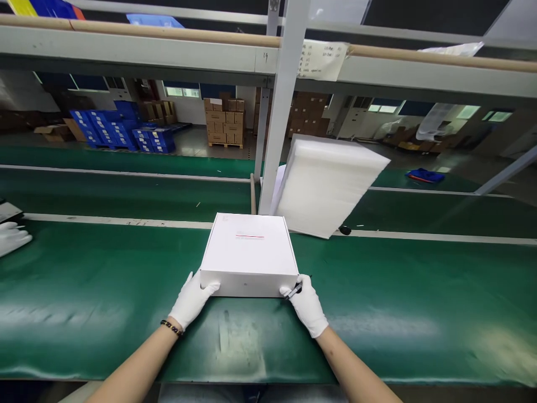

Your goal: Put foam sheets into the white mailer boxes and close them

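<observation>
A closed white box (pixel 251 243) with a thin red line printed on its lid lies on the green work surface straight in front of me. At its front left corner, my left hand (pixel 191 298), in a white glove, grips the side with the thumb on the front face. My right hand (pixel 307 305), gloved as well, is at the front right corner. Its fingers are closed round a dark pen (pixel 295 290) while also touching the box. The fingers behind the box's sides are partly hidden.
Behind the box, a stack of white foam sheets (pixel 331 182) leans by a metal post (pixel 283 112). A co-worker's gloved hand (pixel 13 239) is at the left edge near another box (pixel 9 211). A shelf beam (pixel 146 50) crosses above; a blue item (pixel 424 176) lies farther back right.
</observation>
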